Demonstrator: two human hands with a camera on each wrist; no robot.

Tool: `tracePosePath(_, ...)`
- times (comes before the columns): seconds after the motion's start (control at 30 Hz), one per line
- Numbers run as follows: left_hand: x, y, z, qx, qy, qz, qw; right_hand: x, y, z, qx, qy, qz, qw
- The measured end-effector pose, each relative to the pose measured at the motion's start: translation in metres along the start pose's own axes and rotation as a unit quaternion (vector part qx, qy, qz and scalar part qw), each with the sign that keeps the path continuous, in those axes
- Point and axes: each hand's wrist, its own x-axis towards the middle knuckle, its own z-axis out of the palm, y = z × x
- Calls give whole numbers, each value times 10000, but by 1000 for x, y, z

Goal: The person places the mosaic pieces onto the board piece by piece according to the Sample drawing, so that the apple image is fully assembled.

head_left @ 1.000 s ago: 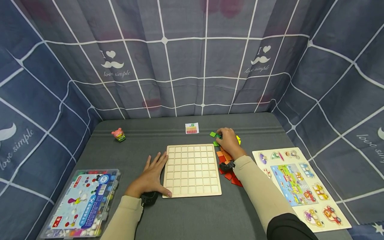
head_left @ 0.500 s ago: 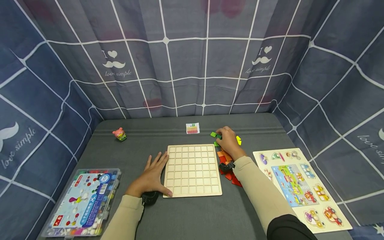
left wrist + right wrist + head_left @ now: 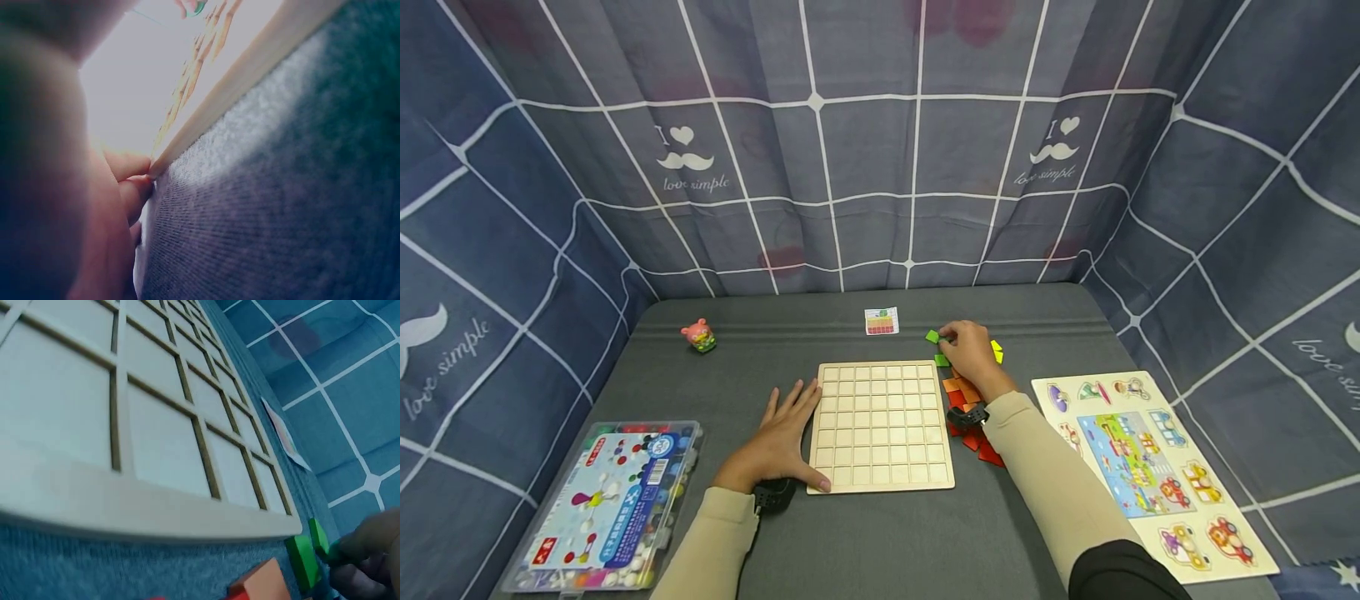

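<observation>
A square wooden grid board (image 3: 882,427) lies flat on the dark grey tabletop. My left hand (image 3: 781,443) rests spread along its left side, fingers straight, thumb on the near left corner. In the left wrist view, fingers (image 3: 131,165) touch the board's edge. Beyond the board's far right corner, my right hand (image 3: 973,353) pinches a dark green tile (image 3: 337,551), mostly hidden by the fingers. Bright green tiles (image 3: 942,360) lie beside that hand. Orange tiles (image 3: 951,385), red tiles (image 3: 989,453) and yellow tiles (image 3: 997,351) lie around and partly under the right wrist.
Behind the board lies a small printed card (image 3: 882,321). A pink-headed pig figurine (image 3: 699,336) stands at the back left. A clear plastic case (image 3: 602,508) of colored pieces sits at the left, a wooden picture puzzle (image 3: 1138,467) at the right. Curtains enclose the table.
My right hand's fingertips have shifted slightly, and the dark green tile now shows less in the head view. My left hand and the board have stayed in place.
</observation>
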Motion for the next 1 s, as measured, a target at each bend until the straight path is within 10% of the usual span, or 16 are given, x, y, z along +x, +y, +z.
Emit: tracePosePath(1.0,0,1,-1,102,-24,-26,9999,-7,-36,15,1220,-517,-44,9912)
